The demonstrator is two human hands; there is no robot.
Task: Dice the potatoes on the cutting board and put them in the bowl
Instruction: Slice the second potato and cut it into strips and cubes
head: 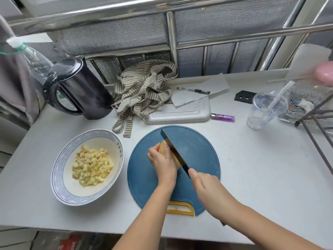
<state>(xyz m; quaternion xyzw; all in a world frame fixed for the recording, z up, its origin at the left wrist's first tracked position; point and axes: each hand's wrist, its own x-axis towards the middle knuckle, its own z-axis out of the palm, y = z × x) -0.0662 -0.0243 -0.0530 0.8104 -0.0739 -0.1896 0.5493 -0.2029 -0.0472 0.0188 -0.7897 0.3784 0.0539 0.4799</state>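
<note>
On the near part of the table (pixel 255 170), the right hand (pixel 203 184) grips the handle of a knife (pixel 175 150). The left hand (pixel 163 159) holds a peeled potato (pixel 177 162) with curled fingers on the round blue cutting board (pixel 198 152). The blade stands against the potato, just beside the left fingers. Left of the board, a patterned bowl (pixel 59 177) contains potato cubes (pixel 91 166). Farther back are a purple lighter (pixel 222 117), a striped cloth (pixel 144 87) and a dark kettle (pixel 81 92).

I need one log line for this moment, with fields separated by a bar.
step: slicing | left hand: holds potato on cutting board | right hand: grips knife, blade on potato | bowl: contains diced potato
</note>
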